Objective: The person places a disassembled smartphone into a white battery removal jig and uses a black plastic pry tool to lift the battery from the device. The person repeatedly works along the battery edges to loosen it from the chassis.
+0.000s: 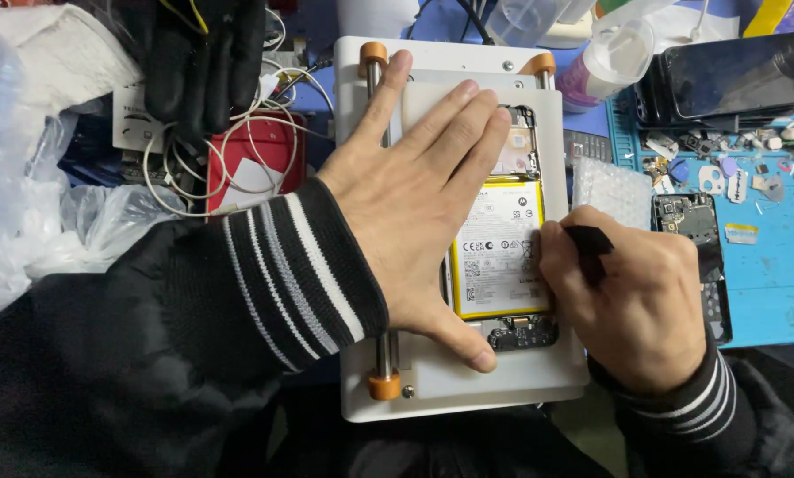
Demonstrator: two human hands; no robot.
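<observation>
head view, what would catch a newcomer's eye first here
Mid-frame, an opened phone with its yellow-edged battery exposed lies on a white fixture plate. The left hand lies flat over it, while the right hand pinches a small black tool at the battery's right edge. To the right, a blue mat holds scattered small parts.

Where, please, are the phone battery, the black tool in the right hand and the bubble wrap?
phone battery (501, 257): head view, on its white label face.
black tool (590, 246): head view, on the end gripped by the right hand (644, 301).
bubble wrap (611, 188): head view, on its middle.
</observation>
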